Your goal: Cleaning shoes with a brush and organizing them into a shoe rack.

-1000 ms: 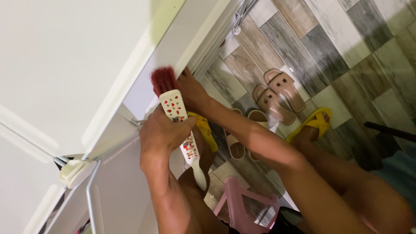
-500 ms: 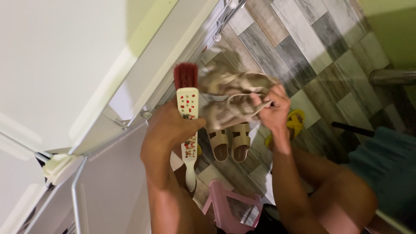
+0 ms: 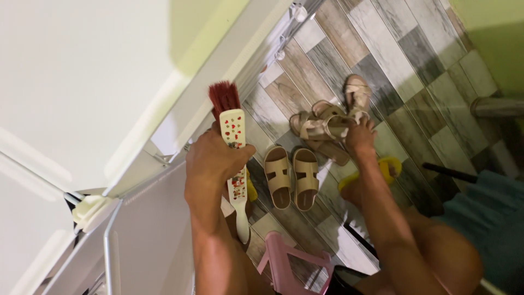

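Setting beige strappy sandals [image 3: 322, 128] down with right hand [image 3: 360, 136] gripping the straps, left hand [image 3: 210, 161] clenching red-bristled brush [image 3: 232, 147], releasing likely next

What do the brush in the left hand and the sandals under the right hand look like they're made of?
Brush: cream handle looks like glossy moulded plastic with printed spots; the red bristles look synthetic. Strappy sandals: beige, matte straps, possibly faux leather or rubber; hard to tell. Floor: wood-look tiles with visible grout lines.
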